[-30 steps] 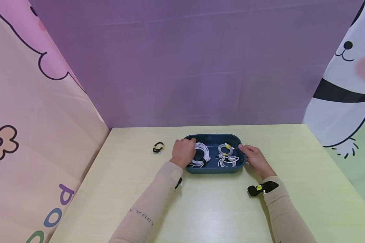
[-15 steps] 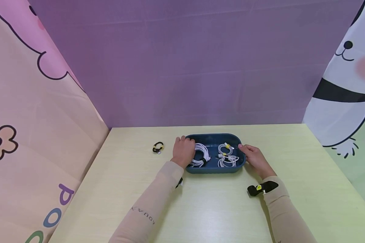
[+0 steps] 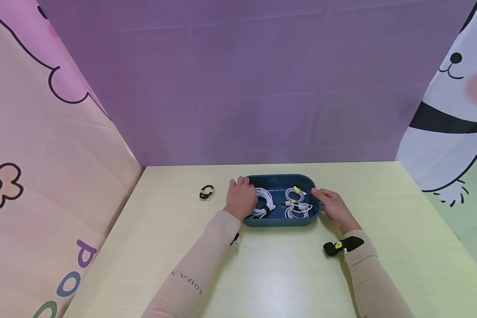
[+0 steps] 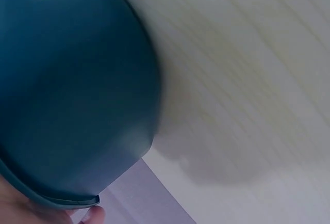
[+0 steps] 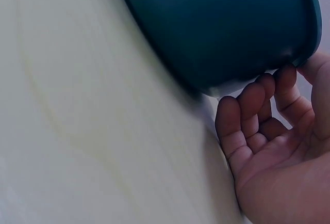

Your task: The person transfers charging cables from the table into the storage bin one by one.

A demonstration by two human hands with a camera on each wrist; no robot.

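A dark blue oval tray [image 3: 282, 222] stands on the table, with a large white cable coil [image 3: 265, 204] at its left and two smaller white coils, one upper [image 3: 294, 194] and one lower [image 3: 297, 211], at its right. The left hand [image 3: 240, 198] grips the tray's left end; in the left wrist view, fingers [image 4: 95, 215] show at the tray's rim [image 4: 56, 201]. At the right end the right hand [image 3: 334, 207] holds the rim, thumb on top. The right wrist view shows its curled fingers [image 5: 250, 102] against the underside of the tray [image 5: 221, 28].
A small black and yellow cable coil [image 3: 206, 193] lies on the table [image 3: 278, 274], left of the tray. Behind the table hangs a purple cloth [image 3: 262, 88]; printed cloths flank it, with a flower [image 3: 1, 184] at left and a panda [image 3: 455, 101] at right.
The left hand's fingers have shifted slightly at the tray's left end, and its thumb no longer shows over the rim. The tray and right hand look almost unmoved.
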